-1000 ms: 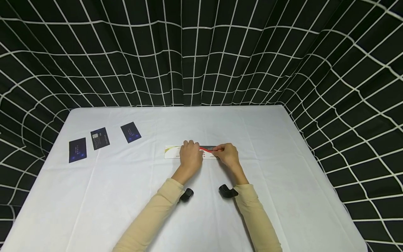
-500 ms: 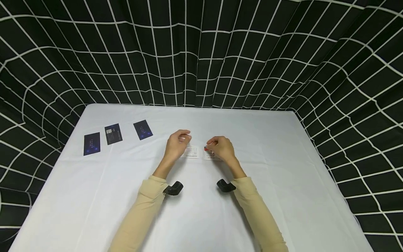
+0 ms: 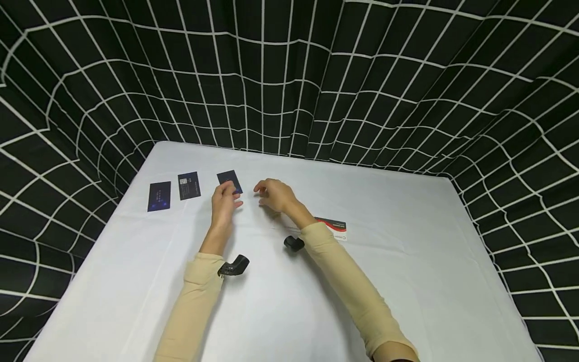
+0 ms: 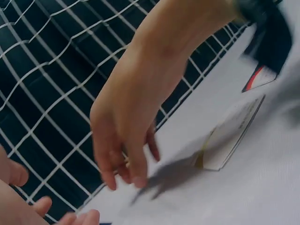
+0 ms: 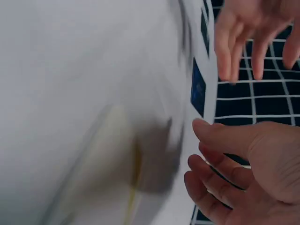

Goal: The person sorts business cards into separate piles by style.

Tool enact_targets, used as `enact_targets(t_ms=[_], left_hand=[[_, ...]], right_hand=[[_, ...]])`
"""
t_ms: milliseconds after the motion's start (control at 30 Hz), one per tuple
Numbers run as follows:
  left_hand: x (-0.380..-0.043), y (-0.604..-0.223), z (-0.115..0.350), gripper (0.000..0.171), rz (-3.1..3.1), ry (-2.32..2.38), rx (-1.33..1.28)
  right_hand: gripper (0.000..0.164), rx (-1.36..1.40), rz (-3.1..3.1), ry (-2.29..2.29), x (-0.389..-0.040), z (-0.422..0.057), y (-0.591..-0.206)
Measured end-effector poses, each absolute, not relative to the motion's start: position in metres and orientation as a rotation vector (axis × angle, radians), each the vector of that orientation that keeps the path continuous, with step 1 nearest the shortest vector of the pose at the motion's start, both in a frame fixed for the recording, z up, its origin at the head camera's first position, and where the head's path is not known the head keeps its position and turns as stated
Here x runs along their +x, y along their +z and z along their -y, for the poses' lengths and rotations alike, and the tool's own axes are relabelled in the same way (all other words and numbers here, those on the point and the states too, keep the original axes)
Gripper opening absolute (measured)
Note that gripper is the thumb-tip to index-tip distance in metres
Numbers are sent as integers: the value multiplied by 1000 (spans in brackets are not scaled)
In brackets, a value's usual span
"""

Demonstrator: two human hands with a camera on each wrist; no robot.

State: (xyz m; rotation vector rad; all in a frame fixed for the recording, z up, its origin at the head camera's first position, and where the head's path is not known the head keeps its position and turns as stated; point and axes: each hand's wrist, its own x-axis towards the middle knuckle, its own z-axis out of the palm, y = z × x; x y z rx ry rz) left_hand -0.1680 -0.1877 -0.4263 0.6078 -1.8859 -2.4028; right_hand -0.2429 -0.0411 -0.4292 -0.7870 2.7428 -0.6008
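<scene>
My left hand is over the near end of a dark blue business card, fingers loosely bent and holding nothing. To its right hovers my right hand, thumb and fingers spread apart around nothing, as the right wrist view also shows. Below the right hand on the cloth lies a white card with a gold edge, mostly hidden by the right wrist in the head view. Beyond it, partly behind the right forearm, is a white and dark card with a red stripe.
Two more dark business cards lie at the far left: a plain blue one and one with a QR code. A white cloth covers the table. Black curtains with a white grid stand behind it and at the sides.
Both hands have left the white cards and moved left toward the dark cards; the right hand has let go of the red-striped card. The head view has turned left.
</scene>
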Motion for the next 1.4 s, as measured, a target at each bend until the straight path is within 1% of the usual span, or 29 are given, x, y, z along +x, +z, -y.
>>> enact_targets(t_ms=[133, 333, 400, 500, 600, 700, 800, 900, 1033, 1200, 1400], left_hand=[[-165, -432, 198, 55, 1889, -2450, 702], [-162, -440, 215, 63, 2041, -2392, 661], [-162, -441, 220, 62, 2057, -2379, 655], [-163, -442, 219, 59, 2102, -2360, 632], [-165, -444, 219, 58, 2117, -2320, 645], [-168, -446, 221, 56, 2109, -2285, 671], [-172, -449, 224, 55, 2100, -2249, 664], [-176, -451, 229, 54, 2074, -2217, 667], [-179, -451, 229, 48, 2009, -2226, 675], [-181, -451, 227, 46, 1841, -2372, 639], [-181, -451, 223, 40, 1716, -2470, 603]], right_hand=[[49, -881, -2693, -488, -267, 69, -435], [67, -1041, -2553, -487, -291, 115, -440], [74, -1037, -2497, -504, -297, 127, -440], [83, -964, -2469, -464, -304, 131, -436], [86, -905, -2495, -355, -311, 133, -433], [78, -896, -2565, -283, -315, 135, -432], [63, -939, -2636, -336, -319, 134, -435], [48, -991, -2663, -496, -322, 132, -438], [32, -918, -2609, -811, -325, 115, -436], [24, -796, -2555, -1066, -323, 93, -434], [24, -621, -2536, -1250, -309, 72, -437]])
